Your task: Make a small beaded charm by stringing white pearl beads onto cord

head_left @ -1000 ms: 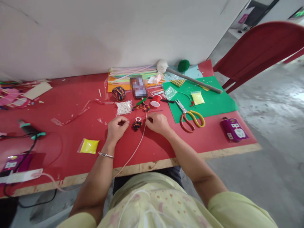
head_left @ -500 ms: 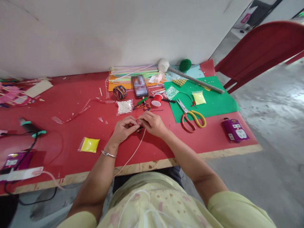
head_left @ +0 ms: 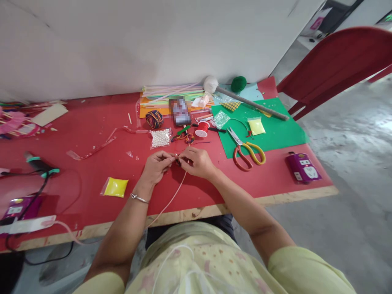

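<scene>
Between my fingertips sits a small dark bead piece (head_left: 178, 162), mostly hidden. My left hand (head_left: 157, 165) and right hand (head_left: 197, 162) both pinch it from either side, fingers closed on it just above the red table (head_left: 92, 179). A thin pink cord (head_left: 171, 196) runs from the pinch back toward me, its long axis slanting down-left over the table's wooden edge. Just beyond my hands lie a bag of pearls (head_left: 160, 138) and a red spool (head_left: 202, 129); right of my right hand, scissors (head_left: 246, 150) on green paper (head_left: 275, 132). Left of my left hand, a yellow packet (head_left: 114, 187) sits among open red surface.
</scene>
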`<state>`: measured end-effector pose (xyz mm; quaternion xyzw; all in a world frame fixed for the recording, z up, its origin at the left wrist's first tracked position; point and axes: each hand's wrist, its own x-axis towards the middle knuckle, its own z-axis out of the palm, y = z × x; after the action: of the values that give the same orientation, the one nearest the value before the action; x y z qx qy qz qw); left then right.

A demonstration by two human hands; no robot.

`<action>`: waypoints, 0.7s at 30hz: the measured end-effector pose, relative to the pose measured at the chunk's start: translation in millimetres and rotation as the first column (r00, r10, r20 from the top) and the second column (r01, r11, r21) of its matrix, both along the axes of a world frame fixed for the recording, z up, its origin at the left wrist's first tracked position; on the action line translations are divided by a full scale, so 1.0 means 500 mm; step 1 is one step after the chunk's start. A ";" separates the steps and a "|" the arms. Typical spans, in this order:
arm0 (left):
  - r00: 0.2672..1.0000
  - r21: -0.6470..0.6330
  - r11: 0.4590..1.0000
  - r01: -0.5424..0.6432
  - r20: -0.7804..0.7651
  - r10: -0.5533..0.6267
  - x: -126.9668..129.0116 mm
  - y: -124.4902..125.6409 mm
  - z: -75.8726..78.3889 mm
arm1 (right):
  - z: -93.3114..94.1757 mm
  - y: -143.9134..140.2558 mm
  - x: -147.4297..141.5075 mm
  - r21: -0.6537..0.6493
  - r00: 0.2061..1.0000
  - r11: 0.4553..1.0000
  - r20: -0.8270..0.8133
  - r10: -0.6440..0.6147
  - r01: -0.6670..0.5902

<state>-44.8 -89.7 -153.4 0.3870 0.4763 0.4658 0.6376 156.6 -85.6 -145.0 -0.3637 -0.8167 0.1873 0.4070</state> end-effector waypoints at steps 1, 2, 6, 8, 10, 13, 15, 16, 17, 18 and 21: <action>1.000 -0.003 1.000 -0.016 0.006 0.016 0.000 0.001 0.000 | 0.000 -0.001 0.000 -0.003 1.000 1.000 0.011 -0.006 0.006; 0.999 -0.003 0.999 -0.032 0.005 0.032 0.000 0.002 -0.001 | 0.000 -0.001 0.000 -0.011 1.000 1.000 0.024 -0.011 0.012; 0.993 0.092 0.994 -0.066 -0.095 0.075 -0.003 0.005 -0.005 | -0.001 -0.001 -0.001 -0.071 1.000 0.997 0.004 0.007 -0.006; 0.966 0.241 0.970 -0.025 -0.245 0.086 -0.006 0.002 -0.005 | -0.007 0.005 -0.004 -0.138 0.994 0.989 -0.104 0.038 -0.052; 0.900 0.391 0.918 0.061 -0.419 0.118 -0.008 -0.002 -0.003 | -0.017 0.012 -0.008 -0.224 0.975 0.968 -0.215 0.061 -0.110; 0.783 0.529 0.831 0.172 -0.586 0.211 -0.008 -0.007 0.003 | -0.033 0.021 -0.015 -0.346 0.966 0.927 -0.253 0.055 -0.143; 0.730 0.598 0.773 0.212 -0.623 0.281 -0.007 -0.008 0.005 | -0.039 0.023 -0.018 -0.399 0.977 0.909 -0.212 0.035 -0.120; 0.716 0.628 0.745 0.227 -0.626 0.309 -0.006 -0.006 0.006 | -0.040 0.022 -0.020 -0.415 0.981 0.903 -0.191 0.030 -0.108; 0.711 0.651 0.721 0.236 -0.622 0.328 -0.005 -0.005 0.005 | -0.039 0.021 -0.021 -0.428 0.984 0.898 -0.174 0.032 -0.105; 0.712 0.666 0.706 0.241 -0.616 0.338 -0.005 -0.002 0.004 | -0.038 0.020 -0.021 -0.440 0.986 0.891 -0.164 0.040 -0.109; 0.722 0.665 0.707 0.240 -0.609 0.328 -0.004 0.003 0.000 | -0.036 0.020 -0.022 -0.486 0.980 0.862 -0.188 0.059 -0.145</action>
<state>-47.0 -88.2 -153.6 0.7315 0.4720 0.4485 0.2024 145.4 -75.4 -162.8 -0.3955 -0.7221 0.4420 0.3560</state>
